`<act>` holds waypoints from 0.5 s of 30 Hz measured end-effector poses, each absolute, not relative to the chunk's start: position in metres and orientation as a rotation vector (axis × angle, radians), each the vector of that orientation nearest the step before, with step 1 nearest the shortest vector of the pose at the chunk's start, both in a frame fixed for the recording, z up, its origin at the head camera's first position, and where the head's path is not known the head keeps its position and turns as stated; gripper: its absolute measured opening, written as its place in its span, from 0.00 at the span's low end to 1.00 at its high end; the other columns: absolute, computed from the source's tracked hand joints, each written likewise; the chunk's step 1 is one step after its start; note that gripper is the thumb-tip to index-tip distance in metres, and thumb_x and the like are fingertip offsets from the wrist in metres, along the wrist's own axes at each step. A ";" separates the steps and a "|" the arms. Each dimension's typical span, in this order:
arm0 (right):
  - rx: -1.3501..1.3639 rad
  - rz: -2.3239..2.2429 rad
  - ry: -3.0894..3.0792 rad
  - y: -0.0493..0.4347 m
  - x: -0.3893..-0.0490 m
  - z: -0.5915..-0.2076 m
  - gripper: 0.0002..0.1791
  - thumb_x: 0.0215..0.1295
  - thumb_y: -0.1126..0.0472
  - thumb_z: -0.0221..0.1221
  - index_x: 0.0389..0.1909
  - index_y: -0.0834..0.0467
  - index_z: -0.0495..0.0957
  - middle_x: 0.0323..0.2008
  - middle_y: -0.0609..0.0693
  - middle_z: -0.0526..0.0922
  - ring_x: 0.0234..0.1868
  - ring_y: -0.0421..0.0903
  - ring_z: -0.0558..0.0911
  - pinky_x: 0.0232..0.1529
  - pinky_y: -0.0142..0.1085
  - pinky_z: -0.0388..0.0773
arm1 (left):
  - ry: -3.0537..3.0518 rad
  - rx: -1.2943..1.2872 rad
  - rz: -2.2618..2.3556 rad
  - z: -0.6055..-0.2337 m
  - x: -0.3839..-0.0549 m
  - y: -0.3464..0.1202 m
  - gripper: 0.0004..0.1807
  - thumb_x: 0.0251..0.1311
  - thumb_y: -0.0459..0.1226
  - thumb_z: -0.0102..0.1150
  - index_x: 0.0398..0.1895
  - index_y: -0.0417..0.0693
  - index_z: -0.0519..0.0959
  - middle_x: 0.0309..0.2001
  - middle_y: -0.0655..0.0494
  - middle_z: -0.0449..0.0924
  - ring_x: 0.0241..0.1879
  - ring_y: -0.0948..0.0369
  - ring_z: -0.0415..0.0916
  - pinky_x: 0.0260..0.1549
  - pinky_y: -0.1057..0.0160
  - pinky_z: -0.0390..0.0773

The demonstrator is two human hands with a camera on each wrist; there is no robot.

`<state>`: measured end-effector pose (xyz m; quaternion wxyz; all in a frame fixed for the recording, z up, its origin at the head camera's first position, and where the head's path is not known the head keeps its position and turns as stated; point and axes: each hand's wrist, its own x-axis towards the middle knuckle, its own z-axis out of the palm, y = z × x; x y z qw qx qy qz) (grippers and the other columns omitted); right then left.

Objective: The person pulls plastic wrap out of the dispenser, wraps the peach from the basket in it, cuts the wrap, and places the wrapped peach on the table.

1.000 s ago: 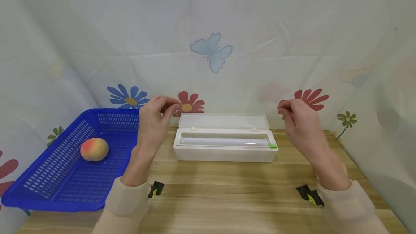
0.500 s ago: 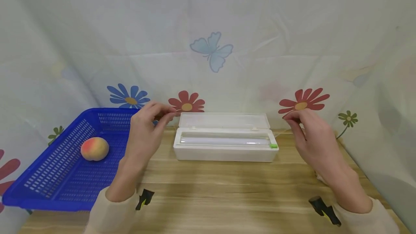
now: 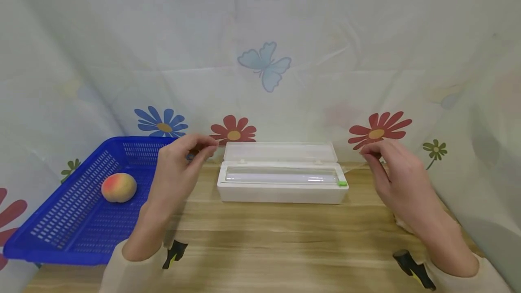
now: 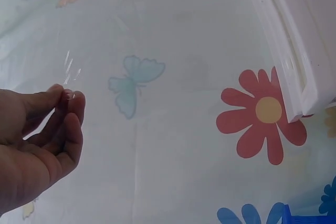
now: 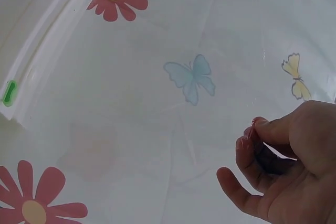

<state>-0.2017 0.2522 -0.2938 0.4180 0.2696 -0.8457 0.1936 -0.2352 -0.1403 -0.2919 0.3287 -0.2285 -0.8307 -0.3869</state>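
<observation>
A white cling film dispenser [image 3: 281,195] stands on the table with its clear lid [image 3: 281,152] tipped back and a roll [image 3: 281,177] inside. Transparent cling film [image 4: 68,65], visible mostly by its glints, stretches from the dispenser towards both hands. My left hand [image 3: 175,173], up to the left of the dispenser, pinches one corner of the film between thumb and fingers. On the other side, my right hand [image 3: 403,175] pinches the opposite corner. A green slider [image 3: 342,183] sits at the dispenser's right end.
A blue plastic basket [image 3: 53,207] stands on the left, with a peach [image 3: 119,187] inside. A pale object [image 3: 402,224] on the table is mostly hidden behind my right wrist. Flower-printed cloth [image 3: 317,80] hangs behind the wooden table [image 3: 281,243].
Both hands have come lower and back towards me, spreading slightly apart, still pinching the film. The dispenser, basket and peach have stayed in place.
</observation>
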 end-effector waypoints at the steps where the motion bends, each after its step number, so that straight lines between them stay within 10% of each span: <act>1: 0.681 0.485 -2.131 0.253 -0.199 -0.294 0.17 0.52 0.83 0.68 0.42 0.67 0.80 0.36 0.54 0.82 0.36 0.48 0.78 0.44 0.24 0.69 | -2.178 -0.606 -1.014 -0.292 -0.233 -0.141 0.05 0.66 0.29 0.65 0.42 0.43 0.86 0.37 0.55 0.86 0.34 0.62 0.78 0.34 0.76 0.75; 5: 0.704 0.454 -2.154 0.257 -0.191 -0.296 0.05 0.72 0.66 0.62 0.42 0.66 0.80 0.37 0.53 0.82 0.36 0.45 0.78 0.40 0.25 0.71 | -2.195 -0.633 -0.997 -0.296 -0.226 -0.145 0.05 0.66 0.28 0.65 0.41 0.44 0.86 0.37 0.56 0.85 0.35 0.63 0.78 0.35 0.77 0.75; 9: 0.731 0.456 -2.155 0.259 -0.185 -0.298 0.30 0.80 0.42 0.42 0.41 0.64 0.81 0.37 0.51 0.82 0.35 0.44 0.77 0.38 0.25 0.73 | -2.219 -0.672 -0.981 -0.300 -0.220 -0.148 0.06 0.66 0.28 0.65 0.41 0.45 0.86 0.37 0.55 0.85 0.36 0.64 0.77 0.34 0.75 0.76; 15: 0.779 0.451 -2.184 0.262 -0.178 -0.302 0.30 0.80 0.39 0.42 0.39 0.59 0.83 0.36 0.44 0.82 0.32 0.39 0.77 0.36 0.22 0.73 | -2.284 -0.725 -1.004 -0.305 -0.208 -0.153 0.09 0.65 0.26 0.66 0.42 0.47 0.86 0.38 0.55 0.85 0.35 0.64 0.77 0.31 0.70 0.77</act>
